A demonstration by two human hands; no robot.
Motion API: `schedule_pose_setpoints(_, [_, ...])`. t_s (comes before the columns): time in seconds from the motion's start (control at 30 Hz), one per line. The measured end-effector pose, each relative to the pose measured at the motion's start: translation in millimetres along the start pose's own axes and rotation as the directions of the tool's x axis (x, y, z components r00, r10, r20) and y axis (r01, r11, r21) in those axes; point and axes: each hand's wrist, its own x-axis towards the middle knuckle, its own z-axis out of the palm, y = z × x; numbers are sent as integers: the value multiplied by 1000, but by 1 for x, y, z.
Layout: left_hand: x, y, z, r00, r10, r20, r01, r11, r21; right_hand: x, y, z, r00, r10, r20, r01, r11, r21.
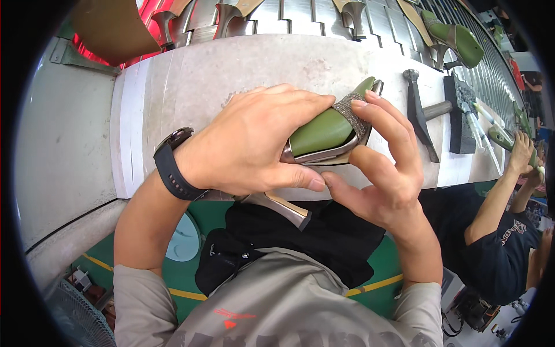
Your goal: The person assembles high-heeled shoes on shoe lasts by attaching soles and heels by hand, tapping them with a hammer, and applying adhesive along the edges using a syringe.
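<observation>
Apparently for steadiness, clasping green shoe last [318, 136] in left hand [248, 139]; touching glittery strap [351, 112] beside it with spread right hand [390, 182].

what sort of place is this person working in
Most likely a shoe workshop or factory line: the left hand holds a heeled shoe on a green last, a hammer lies on the bench, and more heeled pieces rest on metal slats.
</observation>
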Motion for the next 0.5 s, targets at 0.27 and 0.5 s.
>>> schedule_pose_setpoints(0.27, [5, 4, -2, 1000, 31, 6, -31, 1000, 6, 2, 4, -23, 994, 102, 43, -106, 987, 123])
schedule_pose_setpoints(0.5, [30, 23, -3, 981, -185, 62, 193, 965, -176, -14, 89, -91, 886, 419, 200, -326, 867, -377])
